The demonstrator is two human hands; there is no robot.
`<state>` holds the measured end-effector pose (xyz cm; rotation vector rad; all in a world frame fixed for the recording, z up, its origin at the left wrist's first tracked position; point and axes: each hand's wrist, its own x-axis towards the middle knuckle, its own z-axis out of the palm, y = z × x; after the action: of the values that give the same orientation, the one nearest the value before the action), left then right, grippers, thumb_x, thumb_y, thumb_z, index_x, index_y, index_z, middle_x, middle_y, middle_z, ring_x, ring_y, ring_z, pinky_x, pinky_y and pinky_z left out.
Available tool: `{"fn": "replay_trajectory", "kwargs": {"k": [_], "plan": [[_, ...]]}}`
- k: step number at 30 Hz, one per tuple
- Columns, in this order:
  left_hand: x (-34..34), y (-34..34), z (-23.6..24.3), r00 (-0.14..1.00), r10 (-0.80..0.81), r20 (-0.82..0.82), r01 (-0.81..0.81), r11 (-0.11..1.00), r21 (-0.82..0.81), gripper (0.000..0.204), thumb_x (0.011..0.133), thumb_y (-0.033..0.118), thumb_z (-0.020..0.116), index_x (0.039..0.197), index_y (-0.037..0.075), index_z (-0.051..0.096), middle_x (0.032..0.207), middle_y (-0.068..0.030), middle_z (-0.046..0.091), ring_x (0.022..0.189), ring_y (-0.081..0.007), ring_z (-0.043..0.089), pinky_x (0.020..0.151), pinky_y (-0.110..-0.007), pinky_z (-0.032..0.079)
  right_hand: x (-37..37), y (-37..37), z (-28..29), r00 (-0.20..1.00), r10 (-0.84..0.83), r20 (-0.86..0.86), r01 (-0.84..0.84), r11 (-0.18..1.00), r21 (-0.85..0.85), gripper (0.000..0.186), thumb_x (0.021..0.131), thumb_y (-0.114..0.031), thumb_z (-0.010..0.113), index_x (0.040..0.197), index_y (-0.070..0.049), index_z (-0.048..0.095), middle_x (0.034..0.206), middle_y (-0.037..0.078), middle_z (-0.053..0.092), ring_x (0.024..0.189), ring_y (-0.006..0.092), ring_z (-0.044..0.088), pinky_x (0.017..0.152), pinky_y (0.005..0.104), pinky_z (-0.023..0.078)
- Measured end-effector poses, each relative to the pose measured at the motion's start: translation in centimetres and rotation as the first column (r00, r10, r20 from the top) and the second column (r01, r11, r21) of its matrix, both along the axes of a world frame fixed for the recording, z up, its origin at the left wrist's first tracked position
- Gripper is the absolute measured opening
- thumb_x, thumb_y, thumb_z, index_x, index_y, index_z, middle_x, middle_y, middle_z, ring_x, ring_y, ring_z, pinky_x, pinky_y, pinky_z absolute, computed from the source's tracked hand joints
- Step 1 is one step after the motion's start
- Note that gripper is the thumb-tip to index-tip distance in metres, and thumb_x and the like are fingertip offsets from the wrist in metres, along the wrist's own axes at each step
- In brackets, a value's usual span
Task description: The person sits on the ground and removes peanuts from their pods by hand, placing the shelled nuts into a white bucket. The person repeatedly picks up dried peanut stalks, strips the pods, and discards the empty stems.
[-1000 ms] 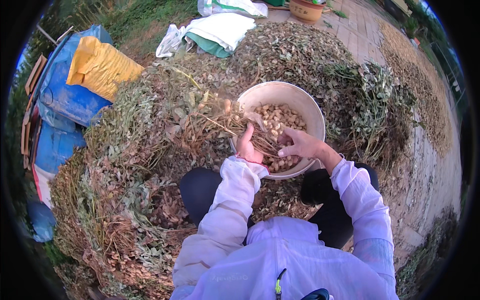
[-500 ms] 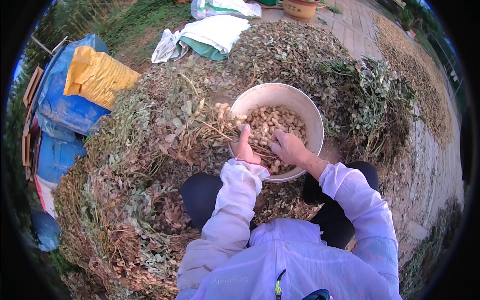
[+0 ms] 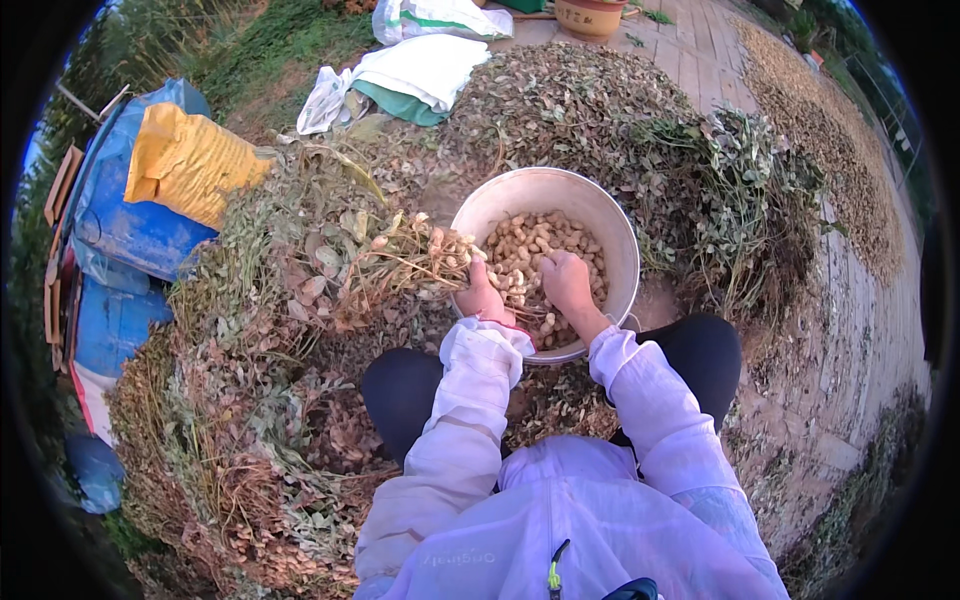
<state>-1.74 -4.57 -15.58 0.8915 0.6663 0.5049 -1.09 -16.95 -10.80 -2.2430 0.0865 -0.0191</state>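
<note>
A white bucket (image 3: 622, 235) stands between my knees, partly filled with unshelled peanuts (image 3: 540, 240). At its left rim, my left hand (image 3: 482, 298) is closed around a dried peanut plant (image 3: 405, 262). Pods cluster at the plant's end near my thumb, and its leafy part trails left over the heap. Over the peanuts inside the bucket is my right hand (image 3: 568, 284), its fingers curled together. What those fingers hold, if anything, is hidden under the hand.
Heaped peanut plants (image 3: 230, 390) surround the bucket on the left and behind. Blue barrels (image 3: 140, 235) and a yellow sack (image 3: 185, 165) stand at far left. White sacks (image 3: 425, 70) and a flower pot (image 3: 590, 18) lie beyond. Spread peanuts (image 3: 800, 120) cover paving at far right.
The peanut plant in my left hand has turned, with its pods now showing more. My right hand has drawn slightly up and left, its fingers more curled. The view has shifted a little.
</note>
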Motion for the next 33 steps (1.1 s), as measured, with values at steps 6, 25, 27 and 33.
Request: {"fn": "replay_trajectory", "kwargs": {"k": [6, 25, 27, 33], "plan": [[-1.2, -2.6, 8.3, 0.993, -0.003, -0.118, 0.017, 0.993, 0.113, 0.043, 0.084, 0.019, 0.061, 0.12, -0.002, 0.05, 0.114, -0.0097, 0.058, 0.096, -0.0192, 0.057, 0.079, -0.032, 0.048, 1.4, -0.1, -2.5, 0.968, -0.242, 0.072, 0.241, 0.97, 0.021, 0.027, 0.078, -0.022, 0.056, 0.073, 0.004, 0.063, 0.074, 0.025, 0.061, 0.073, 0.0407, 0.06, 0.069, 0.0465, 0.046], [-0.3, 2.3, -1.2, 0.942, -0.274, 0.191, 0.311, 0.928, -0.204, 0.039, 0.087, 0.026, 0.06, 0.118, 0.005, 0.05, 0.105, -0.0084, 0.059, 0.09, -0.0241, 0.06, 0.074, -0.043, 0.053, 2.8, -2.5, 3.0, 0.958, 0.195, 0.208, -0.212, 0.975, 0.062, 0.026, 0.084, -0.021, 0.058, 0.099, 0.0, 0.062, 0.092, 0.015, 0.064, 0.088, 0.0232, 0.061, 0.08, 0.0328, 0.046], [-0.6, 0.7, 0.1, 0.953, -0.216, 0.211, 0.252, 0.954, -0.164, 0.037, 0.087, 0.028, 0.061, 0.115, 0.006, 0.051, 0.102, -0.0078, 0.059, 0.087, -0.0234, 0.06, 0.072, -0.042, 0.053, 1.5, -1.5, 4.8, 0.932, 0.362, 0.033, -0.335, 0.819, 0.466, 0.031, 0.085, -0.021, 0.057, 0.107, 0.001, 0.059, 0.1, 0.017, 0.061, 0.094, 0.0231, 0.058, 0.085, 0.0325, 0.044], [-2.0, -0.4, 4.0, 0.943, -0.256, 0.212, 0.285, 0.951, -0.122, 0.029, 0.085, 0.017, 0.063, 0.108, 0.003, 0.054, 0.099, -0.0064, 0.059, 0.086, -0.0187, 0.059, 0.07, -0.034, 0.052, -0.9, -0.1, 6.2, 0.899, 0.429, -0.084, -0.376, 0.857, 0.353, 0.033, 0.087, -0.031, 0.055, 0.094, 0.001, 0.062, 0.088, 0.014, 0.064, 0.086, 0.0201, 0.059, 0.076, 0.0321, 0.045]]}}
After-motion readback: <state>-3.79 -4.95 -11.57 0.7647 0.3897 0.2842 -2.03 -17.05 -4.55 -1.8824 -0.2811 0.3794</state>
